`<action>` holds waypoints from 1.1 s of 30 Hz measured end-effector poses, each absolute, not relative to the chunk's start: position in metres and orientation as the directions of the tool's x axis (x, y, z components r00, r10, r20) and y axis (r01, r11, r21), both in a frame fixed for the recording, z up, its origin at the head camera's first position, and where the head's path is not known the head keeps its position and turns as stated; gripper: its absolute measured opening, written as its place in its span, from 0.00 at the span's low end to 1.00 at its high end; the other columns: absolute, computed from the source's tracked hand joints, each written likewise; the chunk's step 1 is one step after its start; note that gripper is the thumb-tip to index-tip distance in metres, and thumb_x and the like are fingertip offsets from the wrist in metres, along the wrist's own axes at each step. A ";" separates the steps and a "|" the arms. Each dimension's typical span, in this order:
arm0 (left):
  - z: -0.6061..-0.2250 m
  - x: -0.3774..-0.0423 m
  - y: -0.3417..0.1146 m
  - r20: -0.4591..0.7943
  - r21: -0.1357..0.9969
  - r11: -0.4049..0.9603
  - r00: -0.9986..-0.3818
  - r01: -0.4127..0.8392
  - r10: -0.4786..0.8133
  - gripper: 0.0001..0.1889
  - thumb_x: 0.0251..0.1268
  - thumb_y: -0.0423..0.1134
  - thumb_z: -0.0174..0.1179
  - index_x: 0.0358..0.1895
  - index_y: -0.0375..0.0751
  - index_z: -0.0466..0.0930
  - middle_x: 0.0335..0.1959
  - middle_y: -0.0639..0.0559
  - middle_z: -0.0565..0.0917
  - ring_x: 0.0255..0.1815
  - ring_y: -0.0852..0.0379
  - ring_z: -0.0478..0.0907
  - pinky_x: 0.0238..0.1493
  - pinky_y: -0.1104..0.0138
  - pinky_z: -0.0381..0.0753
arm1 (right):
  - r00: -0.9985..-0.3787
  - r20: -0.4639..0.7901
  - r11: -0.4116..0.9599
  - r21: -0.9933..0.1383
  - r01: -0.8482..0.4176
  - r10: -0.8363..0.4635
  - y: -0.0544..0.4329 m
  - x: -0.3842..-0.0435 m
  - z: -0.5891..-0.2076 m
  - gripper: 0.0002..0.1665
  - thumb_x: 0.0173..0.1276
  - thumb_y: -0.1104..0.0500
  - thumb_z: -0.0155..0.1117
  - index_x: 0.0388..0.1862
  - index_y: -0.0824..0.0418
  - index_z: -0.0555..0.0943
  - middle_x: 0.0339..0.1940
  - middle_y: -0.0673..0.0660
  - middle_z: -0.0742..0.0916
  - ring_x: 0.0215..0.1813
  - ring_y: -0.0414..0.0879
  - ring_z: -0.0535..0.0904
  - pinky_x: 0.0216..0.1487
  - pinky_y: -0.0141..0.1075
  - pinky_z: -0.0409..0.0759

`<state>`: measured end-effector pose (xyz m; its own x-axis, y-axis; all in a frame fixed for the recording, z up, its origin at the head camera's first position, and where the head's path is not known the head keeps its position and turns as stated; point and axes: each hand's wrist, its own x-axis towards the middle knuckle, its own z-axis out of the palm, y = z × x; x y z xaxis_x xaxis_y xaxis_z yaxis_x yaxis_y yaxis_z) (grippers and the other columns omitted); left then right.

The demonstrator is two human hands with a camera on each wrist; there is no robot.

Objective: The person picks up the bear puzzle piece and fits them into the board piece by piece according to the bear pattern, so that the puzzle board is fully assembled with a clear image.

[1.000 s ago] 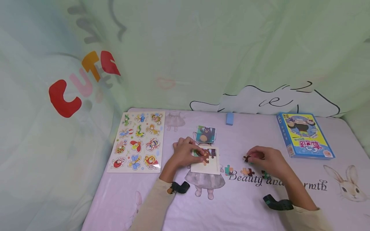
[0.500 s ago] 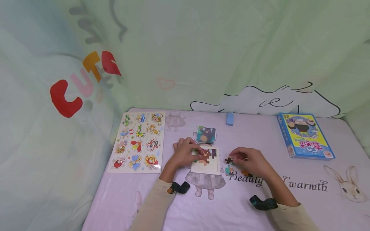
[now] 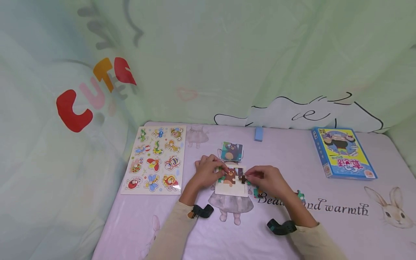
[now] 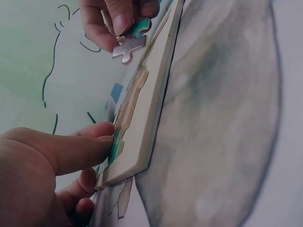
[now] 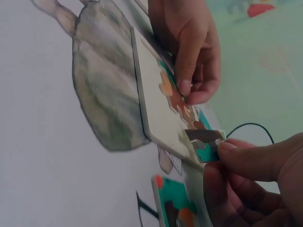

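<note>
A pale jigsaw tray [image 3: 231,190] with a partly assembled bear puzzle [image 3: 230,177] lies in front of me on the tablecloth. My left hand [image 3: 206,174] holds its upper left part, thumb and index fingertips together at the fitted pieces. My right hand [image 3: 267,180] pinches a dark brown and teal jigsaw piece [image 5: 206,145] between thumb and fingers, at the tray's right side. In the left wrist view the held piece [image 4: 129,48] shows above the tray, tilted. Beside the right hand lie loose pieces, one [image 3: 258,193] partly under it and another [image 3: 301,196] past the wrist.
A square bear picture card [image 3: 232,151] lies just behind the tray. At left is a board of insect pictures [image 3: 152,161]. A blue block [image 3: 258,134] stands near the back edge, and a blue and yellow box [image 3: 346,153] lies at right.
My right hand has moved left with its piece, from over the loose pieces to the tray's right side. The left hand has stayed put at the tray.
</note>
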<state>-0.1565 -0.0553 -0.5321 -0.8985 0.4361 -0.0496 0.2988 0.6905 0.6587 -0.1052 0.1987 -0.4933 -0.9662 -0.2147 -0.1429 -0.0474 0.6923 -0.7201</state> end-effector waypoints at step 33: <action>-0.534 -0.158 -0.055 -0.058 0.628 0.717 -0.901 0.301 0.429 0.04 0.70 0.47 0.65 0.41 0.61 0.89 0.49 0.57 0.76 0.54 0.51 0.65 0.55 0.50 0.56 | -0.970 -0.220 0.730 -0.679 0.080 -0.099 0.169 -0.114 -0.495 0.05 0.64 0.60 0.73 0.37 0.59 0.88 0.27 0.52 0.86 0.32 0.46 0.76 0.34 0.37 0.74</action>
